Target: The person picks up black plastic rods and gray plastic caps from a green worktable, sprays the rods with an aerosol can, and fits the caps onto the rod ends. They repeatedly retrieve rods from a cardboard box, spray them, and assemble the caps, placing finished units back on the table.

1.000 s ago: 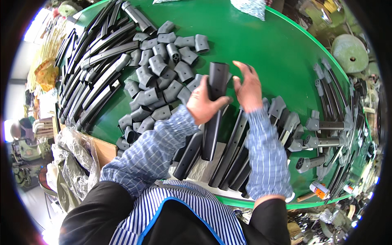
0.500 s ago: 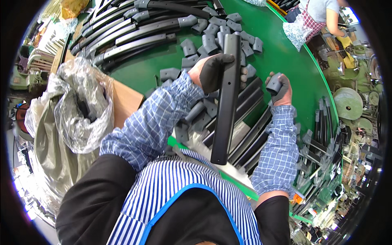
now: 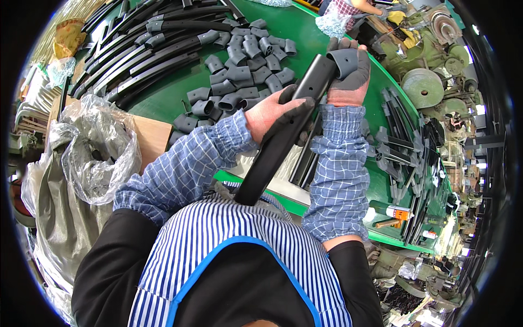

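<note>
A flat black tube (image 3: 267, 158) with small holes slants across in front of my striped apron, its near end close to the cloth. My left hand (image 3: 272, 117), in a dark-palmed work glove, is closed round its middle. In my gloved right hand (image 3: 351, 90) is a grey elbow connector (image 3: 345, 61), gripped right at the tube's far end. Whether the tube's tip is inside the connector or only against it, I cannot tell. A pile of similar grey connectors (image 3: 238, 73) lies beyond my left hand on the green table (image 3: 305, 32).
Long curved black tubes (image 3: 158, 54) are stacked at the far left. A clear plastic bag over a sack (image 3: 101, 163) stands left, beside a brown board (image 3: 151, 135). Tubes with connectors (image 3: 397, 155) and an orange-labelled bottle (image 3: 402, 213) lie right. Beyond are machines (image 3: 425, 87) and another person (image 3: 359, 6).
My right hand has brought the connector inward and up to the tube's far end. The tube has tilted, its far end swinging right. The whole view has shifted to the right.
</note>
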The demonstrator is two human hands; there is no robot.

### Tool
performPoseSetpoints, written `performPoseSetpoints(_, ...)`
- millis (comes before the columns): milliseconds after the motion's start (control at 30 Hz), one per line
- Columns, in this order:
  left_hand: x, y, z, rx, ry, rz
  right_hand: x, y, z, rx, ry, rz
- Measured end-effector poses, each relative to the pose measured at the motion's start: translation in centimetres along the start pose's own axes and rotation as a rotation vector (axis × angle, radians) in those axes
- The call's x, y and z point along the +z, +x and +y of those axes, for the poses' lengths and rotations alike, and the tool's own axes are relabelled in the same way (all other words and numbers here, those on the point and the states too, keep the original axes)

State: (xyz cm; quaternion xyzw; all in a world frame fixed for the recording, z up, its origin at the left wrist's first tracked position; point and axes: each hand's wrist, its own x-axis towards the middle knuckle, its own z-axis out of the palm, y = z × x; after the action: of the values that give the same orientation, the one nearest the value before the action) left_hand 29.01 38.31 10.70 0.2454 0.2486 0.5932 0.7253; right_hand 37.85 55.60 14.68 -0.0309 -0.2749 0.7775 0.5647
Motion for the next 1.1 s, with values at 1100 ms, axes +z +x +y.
performPoseSetpoints(1100,-7.7,6.2,-6.5,0.118,1.750,0.222,-13.9,-9.1,-3.3,0.280,-0.421,0.553)
